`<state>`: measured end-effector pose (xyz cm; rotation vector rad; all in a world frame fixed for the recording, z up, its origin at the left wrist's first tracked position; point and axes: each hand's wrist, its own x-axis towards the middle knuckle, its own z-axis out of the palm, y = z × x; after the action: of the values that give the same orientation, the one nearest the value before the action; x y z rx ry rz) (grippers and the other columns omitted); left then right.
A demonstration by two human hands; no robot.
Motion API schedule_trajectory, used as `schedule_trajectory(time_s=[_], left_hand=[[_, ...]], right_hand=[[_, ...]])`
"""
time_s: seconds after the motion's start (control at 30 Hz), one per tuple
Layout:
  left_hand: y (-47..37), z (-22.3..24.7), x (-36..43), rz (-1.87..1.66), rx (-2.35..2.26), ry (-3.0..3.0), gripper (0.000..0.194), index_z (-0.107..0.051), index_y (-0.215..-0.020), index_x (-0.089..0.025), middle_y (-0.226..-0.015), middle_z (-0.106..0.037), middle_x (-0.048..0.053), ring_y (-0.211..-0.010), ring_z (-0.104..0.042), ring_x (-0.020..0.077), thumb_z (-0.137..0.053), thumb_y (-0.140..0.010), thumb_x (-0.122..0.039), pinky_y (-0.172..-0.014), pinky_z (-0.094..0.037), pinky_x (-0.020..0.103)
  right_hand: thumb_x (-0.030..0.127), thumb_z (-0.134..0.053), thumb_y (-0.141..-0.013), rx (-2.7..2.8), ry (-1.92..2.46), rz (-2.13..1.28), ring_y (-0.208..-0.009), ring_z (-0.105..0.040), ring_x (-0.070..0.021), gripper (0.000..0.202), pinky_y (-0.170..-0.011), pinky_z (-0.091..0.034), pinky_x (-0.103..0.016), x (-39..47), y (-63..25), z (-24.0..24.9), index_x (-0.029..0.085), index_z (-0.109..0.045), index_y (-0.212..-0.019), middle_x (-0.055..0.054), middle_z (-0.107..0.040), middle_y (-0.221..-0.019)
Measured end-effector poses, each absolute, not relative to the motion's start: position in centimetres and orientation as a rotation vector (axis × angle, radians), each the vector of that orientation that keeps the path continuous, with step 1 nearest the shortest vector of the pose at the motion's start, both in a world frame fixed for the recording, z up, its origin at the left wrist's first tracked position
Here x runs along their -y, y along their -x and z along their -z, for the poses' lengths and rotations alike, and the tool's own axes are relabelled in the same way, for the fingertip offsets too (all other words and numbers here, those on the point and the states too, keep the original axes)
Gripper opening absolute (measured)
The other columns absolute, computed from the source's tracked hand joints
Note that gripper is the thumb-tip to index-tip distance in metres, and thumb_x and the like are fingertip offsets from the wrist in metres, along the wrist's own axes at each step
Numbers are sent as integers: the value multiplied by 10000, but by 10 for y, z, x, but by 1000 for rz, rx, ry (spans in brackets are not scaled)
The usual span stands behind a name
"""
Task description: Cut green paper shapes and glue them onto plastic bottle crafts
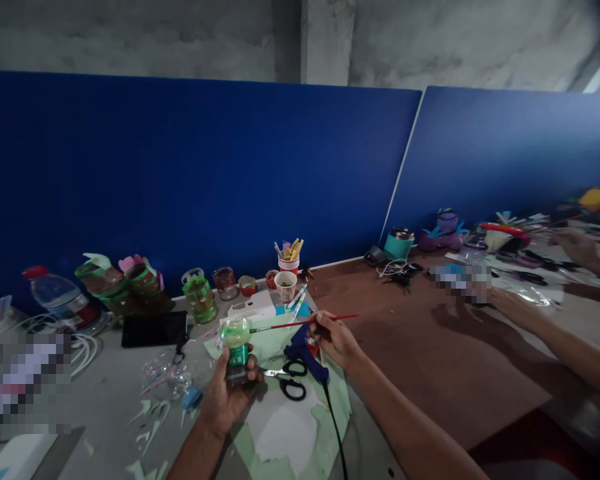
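Note:
My left hand (230,390) is closed around the lower part of a small clear plastic bottle (236,330) with a green label and green paint on its upper part. My right hand (336,339) pinches a thin red paintbrush (280,325); its bristle end points left and reaches the bottle's painted side, though I cannot tell if it touches. Below the brush lie black-handled scissors (294,391) and a blue glue gun (313,360) with a black cord. Pale green paper (337,393) with a white torn area spreads under them.
Painted bottle cups (200,300), a large water bottle (63,300) and a black phone (155,329) stand or lie left. Paper cups (286,285) and pens are behind. A teal flask (399,244) stands right, near another person's hands (510,307). A blue partition (205,173) closes the back.

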<state>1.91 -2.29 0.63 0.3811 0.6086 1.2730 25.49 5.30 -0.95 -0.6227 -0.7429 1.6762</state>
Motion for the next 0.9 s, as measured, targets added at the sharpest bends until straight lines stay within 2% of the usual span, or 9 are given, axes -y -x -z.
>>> schedule_trajectory(time_s=[0.63, 0.9], left_hand=[[-17, -11, 23, -1257, -546, -396, 372, -675, -872, -84, -586, -549, 15, -507, -485, 110, -550, -835, -432, -636, -486, 305], [-19, -10, 23, -1260, -569, -397, 407, -673, -856, -91, -568, -547, 14, -493, -477, 114, -468, -877, -442, -616, -479, 303]], right_hand=[[374, -802, -594, 726, 698, -1622, -500, -521, -115, 271, -436, -399, -218, -52, -255, 4, 165, -662, -692, 16, -575, -544], [372, -782, -631, 695, 625, -1687, -533, -538, -112, 240, -459, -375, -207, -51, -256, 4, 180, -651, -691, 21, -570, -567]])
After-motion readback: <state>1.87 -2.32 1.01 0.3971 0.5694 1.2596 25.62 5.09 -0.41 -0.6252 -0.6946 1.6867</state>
